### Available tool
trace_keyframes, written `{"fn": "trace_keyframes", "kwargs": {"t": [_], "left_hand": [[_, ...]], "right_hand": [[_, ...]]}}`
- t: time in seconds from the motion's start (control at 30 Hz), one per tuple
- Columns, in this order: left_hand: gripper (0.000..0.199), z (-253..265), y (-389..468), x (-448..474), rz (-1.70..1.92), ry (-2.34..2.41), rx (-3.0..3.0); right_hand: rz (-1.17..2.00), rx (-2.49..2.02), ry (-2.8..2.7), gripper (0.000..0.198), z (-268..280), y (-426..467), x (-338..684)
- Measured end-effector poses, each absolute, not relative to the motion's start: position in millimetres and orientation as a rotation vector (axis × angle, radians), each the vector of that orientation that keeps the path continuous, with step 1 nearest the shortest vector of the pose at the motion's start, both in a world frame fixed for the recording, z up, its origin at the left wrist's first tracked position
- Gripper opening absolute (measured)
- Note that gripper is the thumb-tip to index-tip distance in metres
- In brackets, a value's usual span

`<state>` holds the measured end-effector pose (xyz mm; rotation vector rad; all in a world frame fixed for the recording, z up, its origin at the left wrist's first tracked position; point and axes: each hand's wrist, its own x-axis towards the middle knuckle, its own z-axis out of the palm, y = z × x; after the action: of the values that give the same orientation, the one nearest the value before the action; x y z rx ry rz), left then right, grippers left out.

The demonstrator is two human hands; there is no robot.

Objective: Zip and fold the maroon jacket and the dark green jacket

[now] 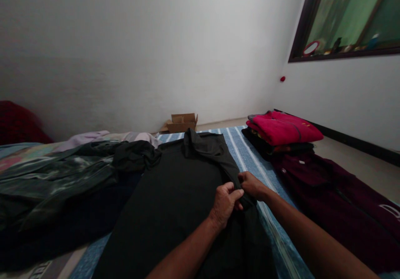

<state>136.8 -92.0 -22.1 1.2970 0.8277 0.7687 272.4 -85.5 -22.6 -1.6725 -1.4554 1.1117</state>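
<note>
A dark, nearly black garment lies spread on the blue striped bed sheet; whether it is a shirt or a jacket I cannot tell. Its right side is partly turned inward, with loose cloth bunched near the far end. My left hand pinches the cloth at this right edge between thumb and fingers. Just beyond it, my right hand grips the same edge, its fingertips partly hidden by the fabric. Both hands are close together.
At right, a maroon garment lies beside a folded stack topped by a pink-red garment. Rumpled dark green clothing covers the left side. An open cardboard box stands by the wall, and a window is at upper right.
</note>
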Motion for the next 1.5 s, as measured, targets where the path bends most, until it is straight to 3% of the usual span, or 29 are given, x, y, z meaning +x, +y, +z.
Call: {"fn": "trace_keyframes", "kwargs": {"t": [0.47,0.83,0.97,1.1,1.3,1.5], "left_hand": [[0.013,-23.5,-92.4,134.7,0.755,0.827,1.295],[0.012,-27.7,-90.4,136.9,0.76,0.85,1.303],[0.011,-25.8,-91.8,137.4,0.759,0.863,1.311],[0.011,-23.3,-94.0,139.0,0.769,0.899,1.342],[0.017,-16.7,-92.6,140.9,0.797,0.879,1.357],[0.022,-19.7,-87.3,144.9,0.769,0.868,1.336]], "right_hand": [[1.068,-1.92,-1.518,0.02,-15.0,-76.0,271.7],[0.826,-2.036,-1.707,0.022,-22.1,-72.9,267.8],[0.628,-2.059,-1.745,0.014,-13.7,-73.3,270.5],[0.447,-2.058,-1.839,0.025,8.6,-76.7,271.9],[0.358,-2.095,-2.014,0.029,44.4,-117.2,269.6],[0.571,-1.956,-2.3,0.027,57.6,-194.5,274.2]]}}
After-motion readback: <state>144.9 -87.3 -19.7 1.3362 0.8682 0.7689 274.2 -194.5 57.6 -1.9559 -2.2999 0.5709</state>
